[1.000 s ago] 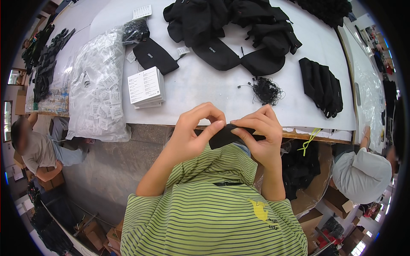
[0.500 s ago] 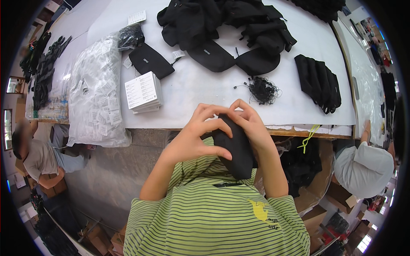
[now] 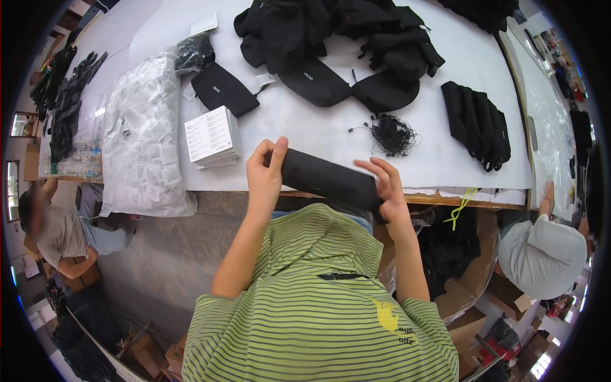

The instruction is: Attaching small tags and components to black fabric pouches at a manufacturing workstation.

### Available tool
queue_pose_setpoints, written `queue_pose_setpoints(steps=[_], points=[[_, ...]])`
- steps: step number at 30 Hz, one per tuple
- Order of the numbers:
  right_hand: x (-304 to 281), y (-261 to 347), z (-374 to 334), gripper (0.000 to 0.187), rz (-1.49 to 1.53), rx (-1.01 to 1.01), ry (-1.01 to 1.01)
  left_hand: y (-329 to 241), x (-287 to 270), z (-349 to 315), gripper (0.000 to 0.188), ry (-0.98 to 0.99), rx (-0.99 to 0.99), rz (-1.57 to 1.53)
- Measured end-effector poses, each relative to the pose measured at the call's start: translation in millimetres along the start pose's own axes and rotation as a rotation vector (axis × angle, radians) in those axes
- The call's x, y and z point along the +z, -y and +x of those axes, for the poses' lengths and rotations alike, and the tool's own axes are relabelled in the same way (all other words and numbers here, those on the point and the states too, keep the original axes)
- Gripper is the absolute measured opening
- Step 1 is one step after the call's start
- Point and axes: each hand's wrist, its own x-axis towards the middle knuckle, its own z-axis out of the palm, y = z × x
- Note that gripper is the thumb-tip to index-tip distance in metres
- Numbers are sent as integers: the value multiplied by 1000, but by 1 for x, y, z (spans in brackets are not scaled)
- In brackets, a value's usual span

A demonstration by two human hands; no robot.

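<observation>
One long black fabric pouch [image 3: 328, 179] spans from the left hand [image 3: 266, 175] to the right hand [image 3: 391, 196] at the white-topped counter [image 3: 299, 130]'s near edge, probably kept end to end so its face stays spread. The left pinches one end, thumb against fingers; the right, half open, meets the other, its grip unclear. A tangled black cord bunch [image 3: 393, 135] lies beyond, seemingly for easy reach.

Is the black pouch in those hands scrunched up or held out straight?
Held out straight: the pouch makes a long, smooth band between the left hand and right hand.
</observation>
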Motion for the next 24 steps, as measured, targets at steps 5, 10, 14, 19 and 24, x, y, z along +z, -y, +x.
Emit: queue_pose_setpoints(steps=[5, 10, 14, 19, 24], points=[[2, 18, 0, 49, -766, -297, -113, 11, 15, -9, 28, 206, 4, -295], [-18, 18, -4, 20, -401, -100, -326, -22, 12, -12, 61, 651, 505, 177], [-32, 12, -9, 16, -246, -61, -318, -39, 13, -25, 39, 704, 334, 224], [-36, 25, -20, 12, -401, -253, -430, -44, 37, -20, 28, 643, 360, 128], [-37, 31, -21, 15, -524, -374, -462, -61, 50, -21, 24, 508, 515, 307]])
